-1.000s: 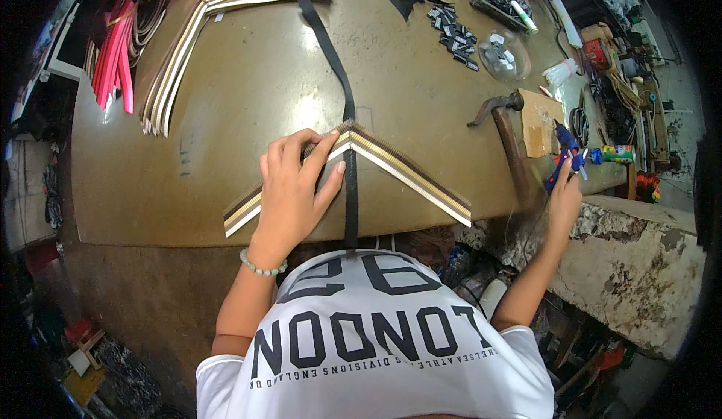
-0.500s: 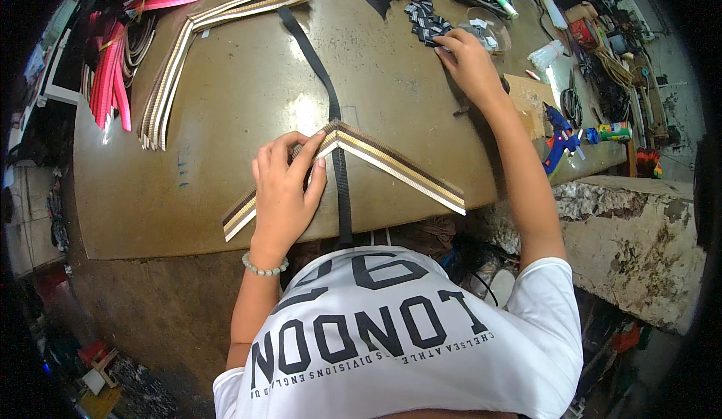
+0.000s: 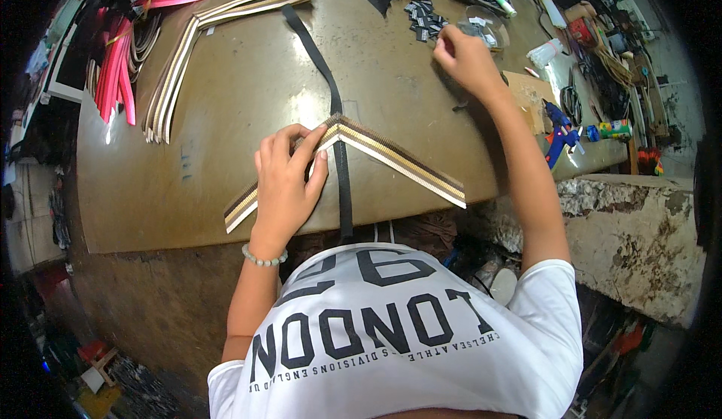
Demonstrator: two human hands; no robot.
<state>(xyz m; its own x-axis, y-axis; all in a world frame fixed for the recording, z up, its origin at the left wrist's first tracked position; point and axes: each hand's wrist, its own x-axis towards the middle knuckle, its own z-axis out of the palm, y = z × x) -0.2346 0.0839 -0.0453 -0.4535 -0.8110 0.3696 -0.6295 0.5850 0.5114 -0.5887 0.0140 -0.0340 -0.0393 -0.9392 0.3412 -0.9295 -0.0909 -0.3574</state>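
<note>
Right hand point(image 3: 465, 56) is now at the far right of the table, fingers pinched down at the small clear dish point(image 3: 485, 28) beside the pile of black clips point(image 3: 425, 16). A second ago it was off the right edge by the blue glue gun point(image 3: 558, 127); half a second ago it was already arriving at the dish. Whether it grips a piece I cannot tell; the fingertips are curled shut and hide what is under them.

Left hand point(image 3: 287, 182) has not moved: palm and spread fingers press flat on the left arm of the striped V-shaped strap point(image 3: 398, 159), near the peak, pinning it rather than grasping it. The strap lies at the near edge, with a black band point(image 3: 342, 171) running under its peak toward the far side.

Judgement: a small part is being fetched for the held strap.

Surface: worn brown table point(image 3: 226, 103). Far left, more striped V straps point(image 3: 180, 65) and pink strips point(image 3: 120, 80). Right, cluttered crumbling ledge point(image 3: 632, 216).
</note>
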